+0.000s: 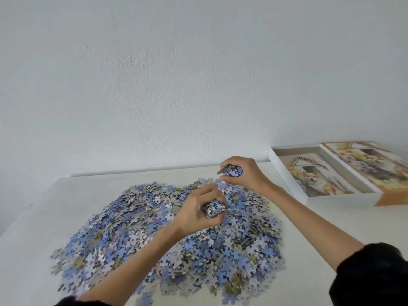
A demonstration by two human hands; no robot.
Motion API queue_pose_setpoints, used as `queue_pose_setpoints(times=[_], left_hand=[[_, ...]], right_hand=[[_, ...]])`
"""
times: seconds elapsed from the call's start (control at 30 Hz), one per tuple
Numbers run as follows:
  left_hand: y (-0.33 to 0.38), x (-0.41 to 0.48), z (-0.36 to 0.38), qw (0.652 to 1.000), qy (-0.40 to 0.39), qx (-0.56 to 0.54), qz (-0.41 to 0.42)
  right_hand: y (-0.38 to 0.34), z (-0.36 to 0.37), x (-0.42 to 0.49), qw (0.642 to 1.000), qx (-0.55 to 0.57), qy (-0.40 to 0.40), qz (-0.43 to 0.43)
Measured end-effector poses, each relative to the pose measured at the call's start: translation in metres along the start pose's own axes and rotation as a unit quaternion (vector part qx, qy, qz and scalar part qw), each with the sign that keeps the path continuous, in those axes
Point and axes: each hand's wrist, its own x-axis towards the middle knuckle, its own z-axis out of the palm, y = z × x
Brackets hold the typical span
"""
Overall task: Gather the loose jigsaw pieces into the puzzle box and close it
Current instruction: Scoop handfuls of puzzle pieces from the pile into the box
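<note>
Here, our white tabletop [331, 230] carries a big heap of jigsaw pieces [132, 228] at centre. Far right, apart from the heap, the puzzle box [287, 176] lies open w/ its lid [373, 168] just beside it. Over the heap our left grip [196, 209] grasps a handful of pcs; our right grip [246, 173], just beyond, clutches another.

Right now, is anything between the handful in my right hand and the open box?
Nothing visible. Only tabletop lies between the right hand, gripping jigsaw pieces, and the open box; the lid sits beyond it.
</note>
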Motion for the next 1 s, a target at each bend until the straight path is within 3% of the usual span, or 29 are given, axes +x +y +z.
queue_pose_setpoints(times=[0.5, 1.0], left_hand=[[0.018, 0.160, 0.151, 0.998, -0.029, 0.011, 0.060], [-0.019, 0.234, 0.244, 0.971, -0.225, 0.078, 0.027]], right_hand=[[0.124, -0.180, -0.024, 0.994, -0.074, 0.048, 0.071], [0.241, -0.194, -0.026, 0.984, -0.112, -0.017, 0.135]])
